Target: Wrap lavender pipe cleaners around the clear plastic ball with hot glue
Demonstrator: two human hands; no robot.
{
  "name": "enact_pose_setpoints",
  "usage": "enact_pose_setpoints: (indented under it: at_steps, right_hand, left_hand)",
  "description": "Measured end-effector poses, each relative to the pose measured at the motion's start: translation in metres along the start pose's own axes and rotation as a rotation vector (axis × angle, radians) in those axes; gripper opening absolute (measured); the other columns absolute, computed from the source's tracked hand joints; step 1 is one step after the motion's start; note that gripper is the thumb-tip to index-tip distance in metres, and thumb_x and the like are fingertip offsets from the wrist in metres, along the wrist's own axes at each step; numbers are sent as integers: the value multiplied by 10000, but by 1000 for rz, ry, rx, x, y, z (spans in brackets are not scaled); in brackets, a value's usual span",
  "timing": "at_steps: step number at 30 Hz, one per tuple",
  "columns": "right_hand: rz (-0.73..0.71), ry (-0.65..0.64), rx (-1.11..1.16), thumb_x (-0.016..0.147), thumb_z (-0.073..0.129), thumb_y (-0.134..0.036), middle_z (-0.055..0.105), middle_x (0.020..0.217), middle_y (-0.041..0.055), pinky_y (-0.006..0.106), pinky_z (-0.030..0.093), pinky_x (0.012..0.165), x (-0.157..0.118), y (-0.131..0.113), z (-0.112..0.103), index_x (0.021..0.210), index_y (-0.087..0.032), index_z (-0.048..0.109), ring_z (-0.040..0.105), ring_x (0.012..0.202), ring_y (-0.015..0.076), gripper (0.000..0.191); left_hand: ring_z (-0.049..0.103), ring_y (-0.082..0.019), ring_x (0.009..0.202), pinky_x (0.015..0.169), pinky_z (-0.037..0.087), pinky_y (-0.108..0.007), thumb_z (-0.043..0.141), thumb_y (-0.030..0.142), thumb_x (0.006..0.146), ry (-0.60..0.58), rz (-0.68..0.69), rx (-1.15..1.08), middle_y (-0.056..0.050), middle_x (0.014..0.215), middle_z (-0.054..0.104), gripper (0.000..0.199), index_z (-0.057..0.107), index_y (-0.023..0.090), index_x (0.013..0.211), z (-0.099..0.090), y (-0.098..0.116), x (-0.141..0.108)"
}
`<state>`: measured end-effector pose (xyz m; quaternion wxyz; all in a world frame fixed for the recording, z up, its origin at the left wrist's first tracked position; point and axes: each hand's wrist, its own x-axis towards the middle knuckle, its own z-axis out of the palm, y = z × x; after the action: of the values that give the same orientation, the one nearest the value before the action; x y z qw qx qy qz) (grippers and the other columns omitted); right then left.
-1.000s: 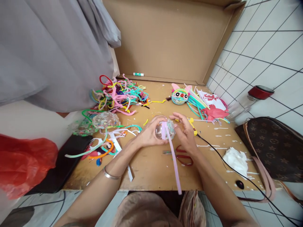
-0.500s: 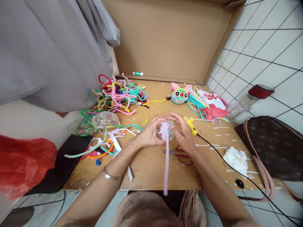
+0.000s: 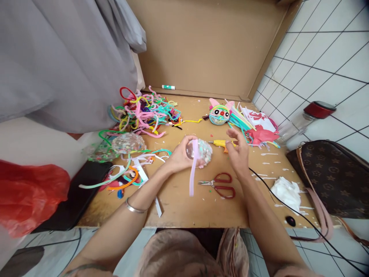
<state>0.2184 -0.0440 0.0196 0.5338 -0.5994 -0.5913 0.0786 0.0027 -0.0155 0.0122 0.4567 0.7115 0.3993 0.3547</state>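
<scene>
My left hand [image 3: 181, 156] is wrapped around a clear, lumpy plastic ball [image 3: 204, 154] with pale bits showing inside it. A lilac pipe cleaner [image 3: 193, 169] lies over the ball's left side, its loose end hanging down over the table. My right hand [image 3: 238, 152] is open, thumb and fingers apart, over the handle end of a yellow glue gun [image 3: 219, 142]. The glue gun's nozzle points left, towards the ball; its handle is hidden behind my hand. Red-handled scissors [image 3: 219, 185] lie on the table below the ball, blades to the left.
Tangled pipe cleaners [image 3: 144, 111] fill the back left, near another clear ball [image 3: 128, 142]. A finished pipe-cleaner face [image 3: 219, 114] lies at the back right. The glue gun's cord [image 3: 276, 198] runs past a crumpled tissue [image 3: 286, 192] and a brown bag [image 3: 331, 177].
My right hand has let go of the ball and moved right to the glue gun. My left hand keeps the ball, now turned, and the lilac strip's end has swung left.
</scene>
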Motion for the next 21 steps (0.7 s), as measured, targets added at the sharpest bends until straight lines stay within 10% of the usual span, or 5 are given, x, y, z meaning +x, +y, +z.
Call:
enact_pose_setpoints:
  at_steps: [3, 9, 21]
  right_hand:
    - [133, 47, -291, 832, 449, -299, 678, 1113, 169, 456, 499, 914, 12, 15, -10, 1115, -121, 598, 642, 1035, 273, 366]
    - [279, -260, -898, 893, 478, -541, 656, 1092, 280, 487, 490, 863, 5, 11, -3, 1085, -49, 600, 638, 1048, 389, 542]
    - [427, -294, -901, 806, 570, -442, 682, 1113, 247, 409, 514, 800, 7, 21, 1, 1119, -83, 618, 673, 1039, 361, 479]
  left_hand:
    - [585, -186, 855, 758, 522, -318, 827, 358, 517, 47, -70, -93, -5, 980, 567, 787, 452, 203, 1191, -3, 1, 3]
    - [565, -188, 900, 823, 497, -330, 812, 353, 557, 69, -65, -112, -16, 1016, 552, 730, 461, 199, 1178, -6, -2, 5]
    - [528, -161, 847, 782, 454, -288, 830, 363, 506, 1, -50, -156, -15, 1017, 529, 799, 436, 217, 1186, -6, -8, 7]
